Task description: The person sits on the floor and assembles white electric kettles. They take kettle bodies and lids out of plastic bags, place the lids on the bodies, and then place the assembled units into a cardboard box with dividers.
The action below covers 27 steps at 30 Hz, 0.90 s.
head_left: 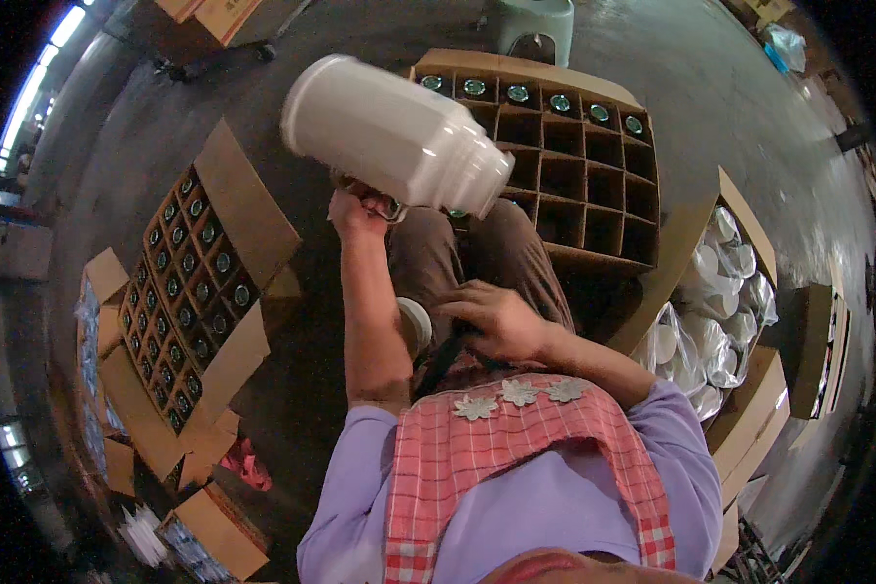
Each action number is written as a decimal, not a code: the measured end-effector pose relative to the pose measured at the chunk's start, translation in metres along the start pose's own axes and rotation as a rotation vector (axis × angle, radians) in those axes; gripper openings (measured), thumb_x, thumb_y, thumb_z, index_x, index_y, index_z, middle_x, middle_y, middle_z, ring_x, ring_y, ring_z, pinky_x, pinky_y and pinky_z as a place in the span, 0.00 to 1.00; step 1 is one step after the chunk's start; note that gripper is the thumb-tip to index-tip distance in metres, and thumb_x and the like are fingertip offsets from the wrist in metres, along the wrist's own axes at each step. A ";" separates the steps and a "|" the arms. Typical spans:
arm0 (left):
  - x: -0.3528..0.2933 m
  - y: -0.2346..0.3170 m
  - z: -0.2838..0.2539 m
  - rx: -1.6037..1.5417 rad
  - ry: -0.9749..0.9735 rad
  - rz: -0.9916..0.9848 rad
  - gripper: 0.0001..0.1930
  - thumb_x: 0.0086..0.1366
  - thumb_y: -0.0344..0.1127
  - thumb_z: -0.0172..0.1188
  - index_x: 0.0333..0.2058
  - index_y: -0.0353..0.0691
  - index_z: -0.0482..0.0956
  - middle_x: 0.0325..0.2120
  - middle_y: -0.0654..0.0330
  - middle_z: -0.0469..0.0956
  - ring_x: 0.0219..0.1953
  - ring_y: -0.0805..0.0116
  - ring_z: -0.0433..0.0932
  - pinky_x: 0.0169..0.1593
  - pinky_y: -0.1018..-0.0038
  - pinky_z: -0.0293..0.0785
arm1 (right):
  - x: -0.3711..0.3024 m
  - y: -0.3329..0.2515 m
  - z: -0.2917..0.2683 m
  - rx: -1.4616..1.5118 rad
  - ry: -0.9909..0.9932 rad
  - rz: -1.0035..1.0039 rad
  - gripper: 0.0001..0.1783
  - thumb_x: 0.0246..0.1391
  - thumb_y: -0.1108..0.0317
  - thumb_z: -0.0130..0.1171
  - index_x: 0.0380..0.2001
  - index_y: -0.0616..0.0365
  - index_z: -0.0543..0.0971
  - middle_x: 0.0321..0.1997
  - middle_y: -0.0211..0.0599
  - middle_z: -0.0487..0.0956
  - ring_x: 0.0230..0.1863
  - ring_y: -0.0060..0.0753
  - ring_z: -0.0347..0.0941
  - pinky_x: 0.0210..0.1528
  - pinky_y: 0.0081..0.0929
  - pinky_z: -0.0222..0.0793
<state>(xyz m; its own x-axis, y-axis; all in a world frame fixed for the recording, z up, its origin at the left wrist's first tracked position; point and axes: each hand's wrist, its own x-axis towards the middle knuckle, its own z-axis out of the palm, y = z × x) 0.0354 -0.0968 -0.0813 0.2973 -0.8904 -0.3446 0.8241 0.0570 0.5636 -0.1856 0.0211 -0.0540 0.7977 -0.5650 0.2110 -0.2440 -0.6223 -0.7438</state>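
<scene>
Glossy white jug [384,127], plain rounded body, narrower stepped neck, held up tilted on its side nr partitioned cardboard carton [584,87], neck pointing R & lower; L hand [360,207] fingers clamped on its underside; R hand [501,321] over lap, fingers bent, can't tell if gripping

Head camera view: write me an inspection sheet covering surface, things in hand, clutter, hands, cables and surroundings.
Surface: shiny grey floor.
Job's things: white jug tilted sideways; divided carton ahead, round glassy tops along its far row.
Clutter: second divided carton at left; bagged white items in an open carton at right; red crumpled item.
Hands: left hand grips the white jug; right hand over the lap, grip unclear.
Cables: nothing seen.
Surroundings: pale green stool beyond the divided carton.
</scene>
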 end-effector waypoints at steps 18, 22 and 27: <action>0.012 0.020 -0.031 -0.435 0.063 -0.007 0.11 0.62 0.37 0.41 0.26 0.43 0.72 0.08 0.71 0.61 0.08 0.80 0.58 0.24 0.78 0.71 | 0.052 0.009 0.066 0.020 -0.042 -0.071 0.48 0.27 0.55 0.66 0.54 0.61 0.59 0.52 0.49 0.67 0.53 0.53 0.61 0.53 0.42 0.57; 0.003 0.027 -0.022 -0.396 0.095 0.043 0.12 0.62 0.36 0.39 0.25 0.44 0.72 0.08 0.72 0.60 0.07 0.81 0.57 0.20 0.83 0.67 | 0.031 0.008 0.040 0.018 0.130 -0.091 0.46 0.26 0.56 0.67 0.52 0.61 0.62 0.51 0.49 0.68 0.49 0.51 0.64 0.51 0.42 0.57; -0.008 0.040 -0.037 -0.418 0.029 0.033 0.11 0.61 0.36 0.40 0.26 0.45 0.72 0.07 0.72 0.60 0.07 0.82 0.56 0.15 0.84 0.62 | 0.000 -0.003 -0.063 -0.451 0.545 0.185 0.46 0.26 0.56 0.69 0.53 0.60 0.63 0.51 0.48 0.68 0.48 0.50 0.64 0.50 0.40 0.56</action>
<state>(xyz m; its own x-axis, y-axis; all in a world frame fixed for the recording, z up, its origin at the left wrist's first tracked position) 0.0836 -0.0710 -0.0840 0.3354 -0.8721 -0.3562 0.9368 0.2689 0.2237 -0.2192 -0.0112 -0.0120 0.3620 -0.7987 0.4806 -0.6457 -0.5867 -0.4887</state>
